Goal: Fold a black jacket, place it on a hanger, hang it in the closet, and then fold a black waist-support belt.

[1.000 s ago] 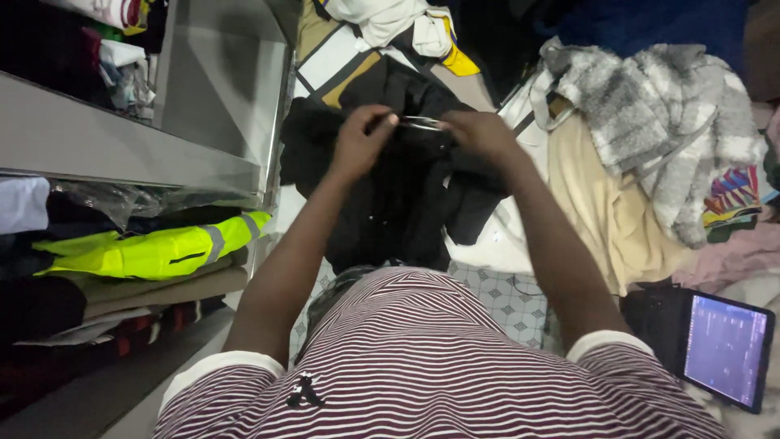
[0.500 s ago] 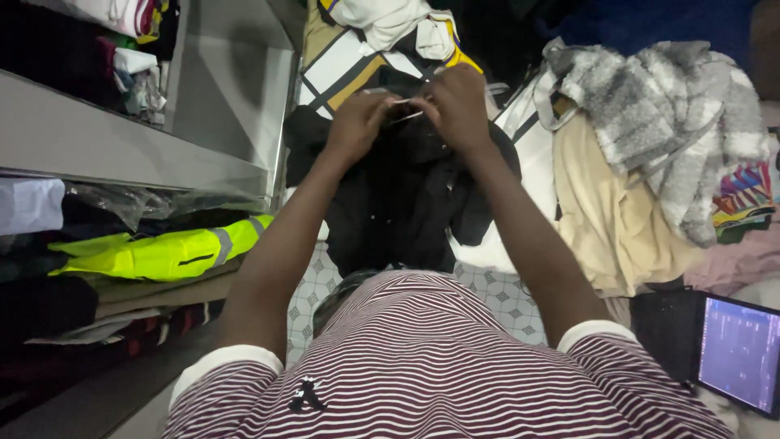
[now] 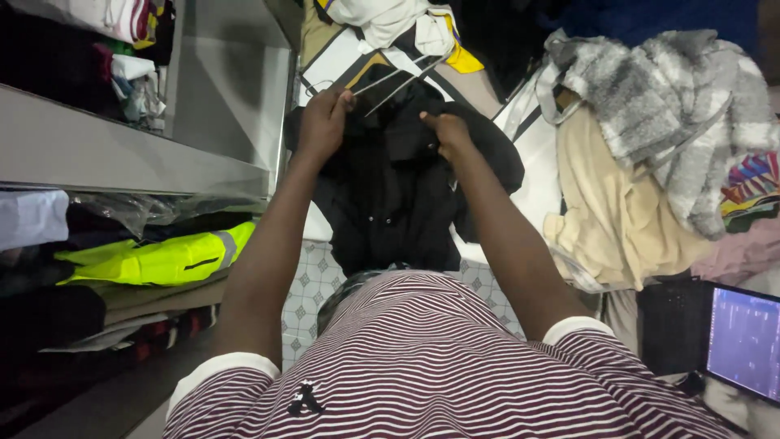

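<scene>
My left hand (image 3: 323, 122) grips a thin metal wire hanger (image 3: 398, 80) whose bars stick out up and to the right. A black garment (image 3: 390, 195) hangs down in front of me from both hands. My right hand (image 3: 445, 130) pinches the garment's upper edge just right of the hanger. My striped maroon and white shirt fills the bottom of the view.
Grey wardrobe shelves (image 3: 122, 146) at the left hold folded clothes, among them a neon yellow vest (image 3: 154, 256). A heap of clothes lies at the right with a grey fluffy garment (image 3: 658, 97) and a beige one (image 3: 605, 195). A lit tablet (image 3: 743, 341) sits at the lower right.
The hands, close together at the garment's top before, have moved apart. The left hand has pulled the hanger up and left, so its bars now show above the black garment.
</scene>
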